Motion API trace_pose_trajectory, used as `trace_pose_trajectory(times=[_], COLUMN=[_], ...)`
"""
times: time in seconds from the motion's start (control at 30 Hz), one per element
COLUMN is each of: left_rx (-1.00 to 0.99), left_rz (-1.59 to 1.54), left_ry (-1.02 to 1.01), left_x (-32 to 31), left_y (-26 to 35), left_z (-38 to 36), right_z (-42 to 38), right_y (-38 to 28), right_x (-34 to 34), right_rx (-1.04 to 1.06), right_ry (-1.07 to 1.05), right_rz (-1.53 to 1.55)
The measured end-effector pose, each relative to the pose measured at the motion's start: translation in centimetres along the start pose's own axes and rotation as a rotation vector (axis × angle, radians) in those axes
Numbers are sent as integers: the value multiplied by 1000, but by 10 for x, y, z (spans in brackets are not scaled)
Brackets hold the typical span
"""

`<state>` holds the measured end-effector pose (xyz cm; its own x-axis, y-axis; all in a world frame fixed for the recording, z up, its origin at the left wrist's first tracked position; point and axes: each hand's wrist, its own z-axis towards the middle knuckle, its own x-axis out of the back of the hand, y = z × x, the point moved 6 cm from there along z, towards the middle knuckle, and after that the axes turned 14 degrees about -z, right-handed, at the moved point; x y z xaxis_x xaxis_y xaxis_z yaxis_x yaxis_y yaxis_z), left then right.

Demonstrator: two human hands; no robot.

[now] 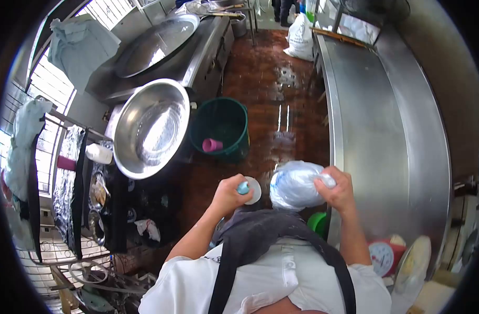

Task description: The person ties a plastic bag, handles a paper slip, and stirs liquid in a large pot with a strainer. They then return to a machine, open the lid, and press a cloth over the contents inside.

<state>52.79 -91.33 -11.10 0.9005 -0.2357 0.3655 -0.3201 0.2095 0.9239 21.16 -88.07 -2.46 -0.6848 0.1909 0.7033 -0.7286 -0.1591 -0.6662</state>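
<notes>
My left hand is closed around the teal end of a white round object; its exact kind does not show. In my right hand is the gathered neck of a bulging plastic bag, whitish with blue marks. The bag hangs in front of my dark apron, a short way right of the white round object. What fills it cannot be made out through the plastic.
A steel counter runs along my right, with a red scale near me. Ahead left are a large metal basin, a green bucket with a pink cup and a big wok. The brown floor looks wet.
</notes>
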Motion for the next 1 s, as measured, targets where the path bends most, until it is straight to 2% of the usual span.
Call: trace_pose_trajectory(times=[0.13, 0.2, 0.33, 0.47, 0.53, 0.6, 0.77, 0.87, 0.97, 1.0], left_rx=[-2, -143, -90, -26, -32, 81, 109, 109, 83, 83], left_rz=[-2, -12, -69, -29, 3, -37, 5, 21, 32, -13], left_ry=[-136, -214, -211, -124, -82, 38, 220, 223, 161, 125], left_x=[3, -1, -15, -29, -25, -13, 8, 15, 21, 19], left_y=[0, 5, -21, -36, -30, -28, -52, -78, -99, -103], left_z=[116, 179, 294, 392, 450, 493, 609, 693, 792, 826], right_z=[74, 119, 212, 336, 410, 479, 634, 710, 778, 799], right_y=[30, 58, 113, 170, 171, 178, 189, 216, 256, 271], right_x=[3, 8, 14, 17, 15, 11, 0, -12, -24, -23], right_rx=[-56, -77, -99, -34, 196, 256, 437, 407, 289, 183], right_ry=[48, 101, 121, 80, 60, 20, -23, -2, 39, 57], right_rz=[-75, -91, -41, -74, -193, -191, -134, -101, -80, -49])
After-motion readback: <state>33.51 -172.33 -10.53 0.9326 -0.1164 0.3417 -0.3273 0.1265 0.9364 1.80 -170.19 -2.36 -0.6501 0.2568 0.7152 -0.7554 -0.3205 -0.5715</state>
